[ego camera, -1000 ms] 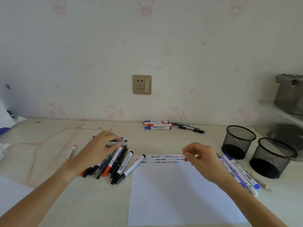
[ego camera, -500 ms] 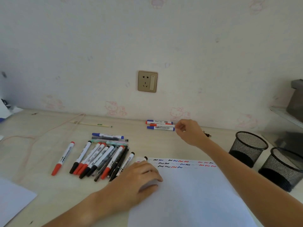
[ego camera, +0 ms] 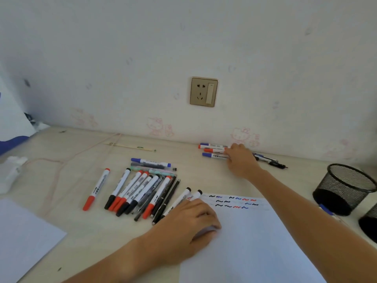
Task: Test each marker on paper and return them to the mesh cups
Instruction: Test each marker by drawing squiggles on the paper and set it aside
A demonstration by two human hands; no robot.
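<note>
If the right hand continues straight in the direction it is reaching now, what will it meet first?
The right hand reaches toward the wall; its fingers already seem to be at the three markers lying there. Beyond them is only the wall, though depth is uncertain.

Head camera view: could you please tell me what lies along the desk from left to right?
Crumpled white tissue → lone red-capped marker → pile of markers → left hand on the test paper → right hand at the wall-side markers → mesh cup.
</note>
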